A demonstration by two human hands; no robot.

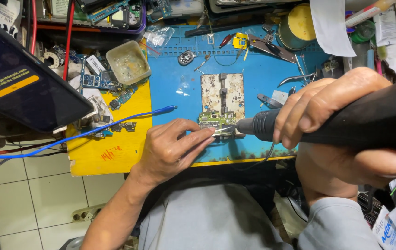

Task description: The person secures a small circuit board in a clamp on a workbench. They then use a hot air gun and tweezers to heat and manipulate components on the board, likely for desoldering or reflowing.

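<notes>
Fingers of left hand (170, 150) pinch tweezers (221, 132), tips on circuit board (216, 121) in holder (222, 99); right hand (341, 120) grips black hot-air handle (346, 122) | nozzle points left at board, lying just beyond left fingertips; left hand nearer

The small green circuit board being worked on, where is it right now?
In the head view, the small green circuit board sits clamped at the near end of the worn metal holder plate on the blue work mat, between the left hand and the black hot-air tool nozzle.

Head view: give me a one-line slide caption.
Left hand holds tweezers to a green circuit board on a blue mat while right hand aims a black hot-air handpiece.
</notes>
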